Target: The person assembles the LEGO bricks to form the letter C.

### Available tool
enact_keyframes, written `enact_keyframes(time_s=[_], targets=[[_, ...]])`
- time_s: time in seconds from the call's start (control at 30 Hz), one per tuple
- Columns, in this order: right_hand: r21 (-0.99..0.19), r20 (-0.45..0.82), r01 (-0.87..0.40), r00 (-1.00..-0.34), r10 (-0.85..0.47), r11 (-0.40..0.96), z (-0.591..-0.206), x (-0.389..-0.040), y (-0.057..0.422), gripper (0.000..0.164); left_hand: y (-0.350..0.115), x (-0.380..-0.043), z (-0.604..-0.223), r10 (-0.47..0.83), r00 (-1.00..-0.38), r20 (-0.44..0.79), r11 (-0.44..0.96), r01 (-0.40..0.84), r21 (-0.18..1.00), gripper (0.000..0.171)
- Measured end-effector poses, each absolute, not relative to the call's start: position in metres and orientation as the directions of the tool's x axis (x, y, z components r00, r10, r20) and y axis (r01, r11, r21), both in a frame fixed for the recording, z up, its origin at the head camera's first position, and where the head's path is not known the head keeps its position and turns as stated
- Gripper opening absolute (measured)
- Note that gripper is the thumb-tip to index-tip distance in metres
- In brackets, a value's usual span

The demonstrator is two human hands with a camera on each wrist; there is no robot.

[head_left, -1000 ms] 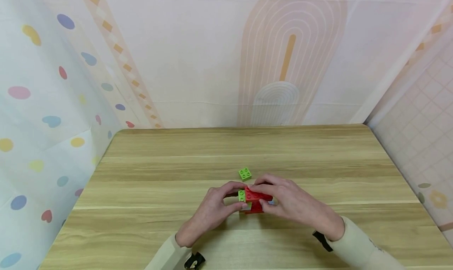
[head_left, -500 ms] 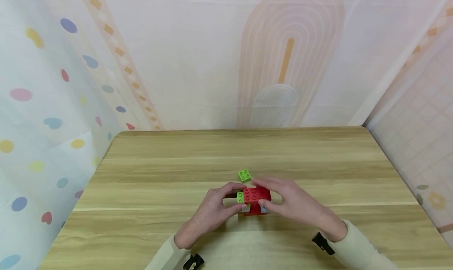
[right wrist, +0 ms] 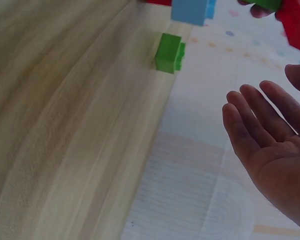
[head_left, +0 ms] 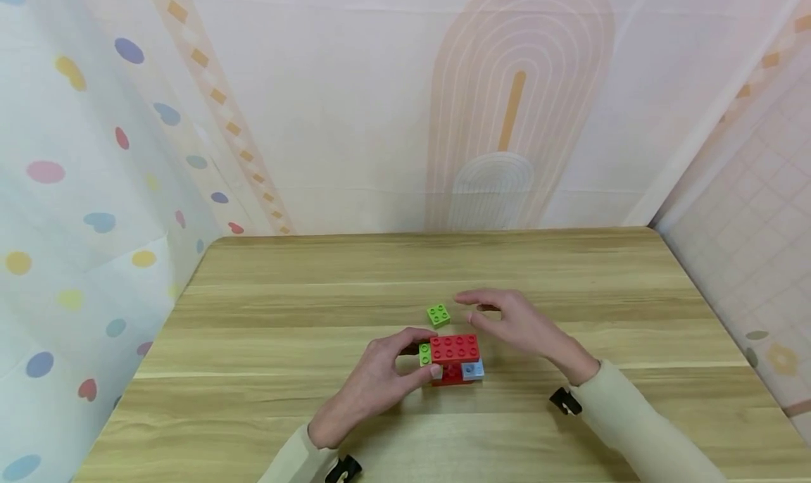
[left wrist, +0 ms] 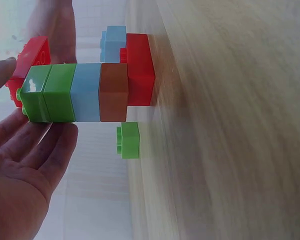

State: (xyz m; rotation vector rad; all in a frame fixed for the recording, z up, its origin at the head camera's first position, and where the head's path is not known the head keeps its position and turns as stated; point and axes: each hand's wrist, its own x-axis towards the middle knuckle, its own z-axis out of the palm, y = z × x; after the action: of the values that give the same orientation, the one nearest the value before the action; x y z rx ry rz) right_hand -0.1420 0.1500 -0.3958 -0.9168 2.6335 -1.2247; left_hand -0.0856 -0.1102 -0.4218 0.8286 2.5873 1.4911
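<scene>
My left hand (head_left: 380,374) grips the left end of a structure of toy building bricks, thumb on the near side and fingers behind. A long red brick (head_left: 454,348) lies across its top beside a green brick (head_left: 425,355). In the left wrist view that end is a column: green bricks (left wrist: 60,93), a light blue brick (left wrist: 85,92) and a brown brick (left wrist: 113,93), joined to a red base brick (left wrist: 141,70). Another light blue brick (head_left: 472,369) sits on the base's right end. My right hand (head_left: 522,324), fingers loosely extended, holds nothing, just right of a loose green brick (head_left: 438,315).
The wooden table (head_left: 285,356) carries the bricks near its middle. A patterned cloth (head_left: 355,117) hangs along the back edge, with a dotted one (head_left: 95,258) at the left. Black straps (head_left: 566,401) show at both wrists.
My right hand has let go of the long red brick and moved up and away, toward the loose green brick. The left hand keeps its grip on the structure.
</scene>
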Motion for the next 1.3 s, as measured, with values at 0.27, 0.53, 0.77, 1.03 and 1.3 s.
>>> enact_keyframes(time_s=[0.27,0.53,0.77,1.03,1.3], targets=[[-0.745,0.099,-0.458,-0.795,-0.599,0.484,-0.406,-0.165,0.145,0.038,-0.108,-0.087,-0.418,0.454,-0.849,0.270,0.377,0.458,0.805,0.043],[-0.751,0.000,-0.426,-0.764,-0.645,0.504,-0.413,-0.177,0.136,0.043,-0.105,-0.088,-0.413,0.470,-0.838,0.278,0.389,0.480,0.787,0.037],[-0.727,-0.046,-0.421,-0.758,-0.650,0.543,-0.418,-0.186,0.127,0.045,-0.104,-0.088,-0.410,0.482,-0.833,0.274,0.400,0.487,0.776,0.037],[-0.693,-0.091,-0.425,-0.749,-0.656,0.582,-0.422,-0.193,0.119,0.047,-0.102,-0.089,-0.410,0.489,-0.829,0.271,0.409,0.493,0.768,0.038],[-0.659,-0.140,-0.444,-0.720,-0.679,0.607,-0.425,-0.197,0.113,0.049,-0.101,-0.089,-0.412,0.482,-0.833,0.272,0.426,0.494,0.758,0.034]])
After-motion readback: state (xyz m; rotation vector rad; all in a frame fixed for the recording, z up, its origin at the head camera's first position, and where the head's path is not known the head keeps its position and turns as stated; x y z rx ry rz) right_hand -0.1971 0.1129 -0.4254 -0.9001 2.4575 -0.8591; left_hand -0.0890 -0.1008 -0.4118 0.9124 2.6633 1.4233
